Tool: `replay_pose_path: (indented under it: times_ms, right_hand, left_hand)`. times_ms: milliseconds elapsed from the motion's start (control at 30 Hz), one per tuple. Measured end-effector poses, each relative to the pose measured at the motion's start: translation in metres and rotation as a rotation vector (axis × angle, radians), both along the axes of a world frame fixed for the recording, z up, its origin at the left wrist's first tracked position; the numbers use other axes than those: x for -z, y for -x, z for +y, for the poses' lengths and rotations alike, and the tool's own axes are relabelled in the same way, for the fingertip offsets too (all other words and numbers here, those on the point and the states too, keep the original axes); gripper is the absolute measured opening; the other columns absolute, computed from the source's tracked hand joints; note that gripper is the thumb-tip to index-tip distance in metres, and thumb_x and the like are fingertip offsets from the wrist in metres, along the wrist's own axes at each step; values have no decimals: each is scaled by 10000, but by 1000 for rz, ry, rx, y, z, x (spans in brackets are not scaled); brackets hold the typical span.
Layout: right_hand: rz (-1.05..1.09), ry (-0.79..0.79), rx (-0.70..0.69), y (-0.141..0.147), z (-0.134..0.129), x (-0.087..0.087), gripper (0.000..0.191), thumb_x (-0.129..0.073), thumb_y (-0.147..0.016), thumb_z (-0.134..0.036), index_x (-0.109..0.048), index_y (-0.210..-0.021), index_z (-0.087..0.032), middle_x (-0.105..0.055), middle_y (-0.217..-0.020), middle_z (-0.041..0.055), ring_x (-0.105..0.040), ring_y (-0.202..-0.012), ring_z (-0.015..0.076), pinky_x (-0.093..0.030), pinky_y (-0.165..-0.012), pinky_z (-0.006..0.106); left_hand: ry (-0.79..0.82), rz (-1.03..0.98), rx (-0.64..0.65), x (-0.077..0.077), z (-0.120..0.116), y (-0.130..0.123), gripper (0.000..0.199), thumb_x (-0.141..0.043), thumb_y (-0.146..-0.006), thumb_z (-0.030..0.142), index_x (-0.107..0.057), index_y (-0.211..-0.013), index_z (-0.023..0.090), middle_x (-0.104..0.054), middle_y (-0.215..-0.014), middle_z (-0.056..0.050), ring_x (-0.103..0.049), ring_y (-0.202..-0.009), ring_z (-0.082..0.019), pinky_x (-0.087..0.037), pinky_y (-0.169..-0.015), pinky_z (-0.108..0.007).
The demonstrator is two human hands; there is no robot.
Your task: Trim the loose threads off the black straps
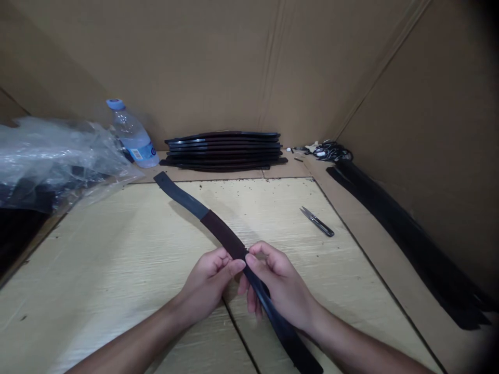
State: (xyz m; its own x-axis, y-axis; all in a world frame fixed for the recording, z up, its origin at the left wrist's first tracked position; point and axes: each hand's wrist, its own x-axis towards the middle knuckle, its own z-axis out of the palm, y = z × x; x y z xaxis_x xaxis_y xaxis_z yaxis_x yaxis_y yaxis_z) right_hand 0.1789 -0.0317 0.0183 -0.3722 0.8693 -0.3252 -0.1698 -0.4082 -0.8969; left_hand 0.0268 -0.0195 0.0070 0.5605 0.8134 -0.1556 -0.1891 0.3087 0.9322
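Observation:
A long dark strap [224,232] slants across the middle of the view, its far end pointing up and left, its near end down and right. One stretch of it is covered in dark brown material; the rest looks blue-black and smooth. My left hand [212,280] grips the strap from the left, thumb on top near the lower edge of the brown stretch. From the right, my right hand [278,280] pinches the same spot, thumb and forefinger on the strap's edge. Both hands are closed, and part of the fingers is hidden beneath the strap.
Thread snips [317,222] lie on the pale wooden table [128,275]. At the back is a stack of similar dark straps [224,150], beside a water bottle [136,136] and clear plastic bags [54,156]. Long black strips [405,244] line the right side, near tangled black cord [333,151].

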Motion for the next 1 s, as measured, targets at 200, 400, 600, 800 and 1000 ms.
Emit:
replay_pose_path:
  times_ms: [200, 400, 600, 800, 1000]
  right_hand:
    - [-22, 2, 1, -2, 1, -2, 281, -468, -864, -460, -374, -781, -209, -563, -541, -47, -439, -344, 63, -315, -312, 143]
    - [-56, 45, 2, -2, -1, -5, 302, -457, -861, -468, -379, -729, -208, -520, -492, -59, -396, -309, 60, -280, -282, 143]
    - [-74, 74, 5, -2, -2, -7, 345, -466, -833, -522, -388, -712, -208, -513, -478, -57, -380, -289, 60, -258, -267, 146]
    - [-35, 88, 44, 0, 0, -9, 322, -410, -871, -495, -404, -740, -201, -524, -490, -43, -408, -329, 76, -291, -298, 166]
    - [-32, -57, 84, -1, -1, -6, 327, -485, -858, -457, -387, -690, -194, -557, -563, -29, -429, -395, 63, -299, -362, 172]
  left_hand:
    - [-30, 21, 24, 0, 1, 3, 182, -485, -888, 295, -533, -823, 132, -620, -705, -48, -615, -661, -175, -460, -643, -297]
    - [-13, 133, -65, 1, 1, 10, 204, -628, -786, 331, -601, -806, 130, -599, -645, -23, -569, -614, -157, -417, -571, -256]
    - [10, 154, -135, 2, 0, 10, 234, -659, -752, 366, -595, -728, 142, -544, -587, 2, -480, -534, -120, -322, -493, -229]
    - [62, 106, -192, 8, 1, 9, 263, -627, -786, 372, -552, -723, 128, -379, -520, 59, -278, -449, -54, -182, -437, -200]
    - [46, 49, -238, 3, 5, 5, 282, -638, -783, 345, -489, -658, 142, -428, -491, 59, -310, -430, -49, -242, -449, -184]
